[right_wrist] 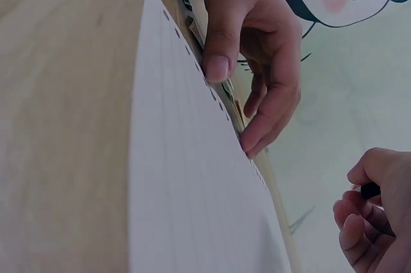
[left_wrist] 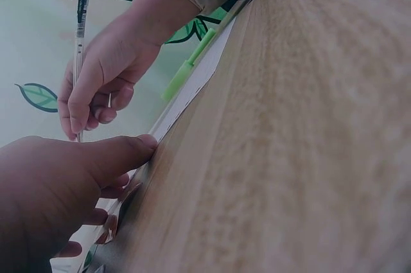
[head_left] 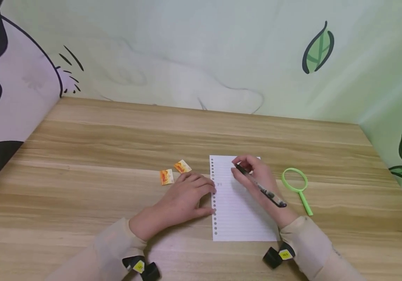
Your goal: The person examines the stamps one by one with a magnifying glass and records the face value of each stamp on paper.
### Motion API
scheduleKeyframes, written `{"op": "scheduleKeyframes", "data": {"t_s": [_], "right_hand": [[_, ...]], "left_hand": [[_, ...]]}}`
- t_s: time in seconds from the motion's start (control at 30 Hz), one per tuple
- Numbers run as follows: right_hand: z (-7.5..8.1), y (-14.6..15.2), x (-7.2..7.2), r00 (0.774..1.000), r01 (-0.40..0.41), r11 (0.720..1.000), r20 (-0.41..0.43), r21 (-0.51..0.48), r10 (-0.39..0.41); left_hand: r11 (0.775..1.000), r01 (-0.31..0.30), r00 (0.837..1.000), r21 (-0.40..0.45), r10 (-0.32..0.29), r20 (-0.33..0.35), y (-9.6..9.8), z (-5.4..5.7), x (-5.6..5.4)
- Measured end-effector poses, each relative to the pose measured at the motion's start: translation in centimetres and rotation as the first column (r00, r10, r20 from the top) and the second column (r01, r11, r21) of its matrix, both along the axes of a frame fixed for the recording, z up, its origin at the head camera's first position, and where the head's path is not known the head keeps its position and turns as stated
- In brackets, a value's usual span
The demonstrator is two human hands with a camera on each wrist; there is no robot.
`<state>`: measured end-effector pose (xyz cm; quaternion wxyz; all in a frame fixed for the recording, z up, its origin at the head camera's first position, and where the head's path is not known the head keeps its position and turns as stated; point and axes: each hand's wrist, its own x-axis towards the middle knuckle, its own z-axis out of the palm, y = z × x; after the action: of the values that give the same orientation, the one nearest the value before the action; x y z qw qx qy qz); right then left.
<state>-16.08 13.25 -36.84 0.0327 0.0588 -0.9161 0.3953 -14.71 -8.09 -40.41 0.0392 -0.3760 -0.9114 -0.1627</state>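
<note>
My right hand (head_left: 260, 180) pinches a clear-barrelled pen with a black clip (head_left: 267, 193) above the upper part of a lined sheet of paper (head_left: 239, 222). In the left wrist view the pen (left_wrist: 80, 35) stands nearly upright in the fingers, top end up. A few small marks show near the sheet's left side, too small to read. My left hand (head_left: 185, 199) rests by the punched left edge, its thumb and fingertips touching the paper. In the right wrist view those left fingers (right_wrist: 282, 93) are gently bent over the row of holes.
Two small orange-and-white packets (head_left: 167, 177) lie just beyond the left hand. A green magnifying glass (head_left: 304, 203) is on the wooden table (head_left: 99, 187) to the right of the right hand. A painted wall (head_left: 173, 50) closes off the table's back and sides.
</note>
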Motion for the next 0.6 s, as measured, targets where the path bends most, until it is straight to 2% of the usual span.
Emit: {"op": "scheduleKeyframes", "data": {"t_s": [0.13,0.27,0.47,0.6], "right_hand": [[0.6,0.3,0.1,0.999,-0.004,0.998,-0.050,0.058,0.007],[0.8,0.8,0.3,0.989,-0.029,0.992,-0.144,0.124,0.047],[1.2,1.9,0.2,0.943,-0.057,0.976,-0.309,0.209,0.121],[1.1,2.7,0.1,0.912,-0.054,0.950,-0.373,0.307,0.173]], "left_hand": [[1.000,0.000,1.000,0.000,0.000,0.007,0.0,0.0,0.0],[1.000,-0.002,1.000,0.006,0.002,0.010,0.1,0.0,0.0],[1.000,-0.001,1.000,0.015,0.001,0.003,0.1,-0.1,-0.1],[1.000,-0.001,1.000,0.025,0.001,0.006,0.1,-0.1,0.0]]}}
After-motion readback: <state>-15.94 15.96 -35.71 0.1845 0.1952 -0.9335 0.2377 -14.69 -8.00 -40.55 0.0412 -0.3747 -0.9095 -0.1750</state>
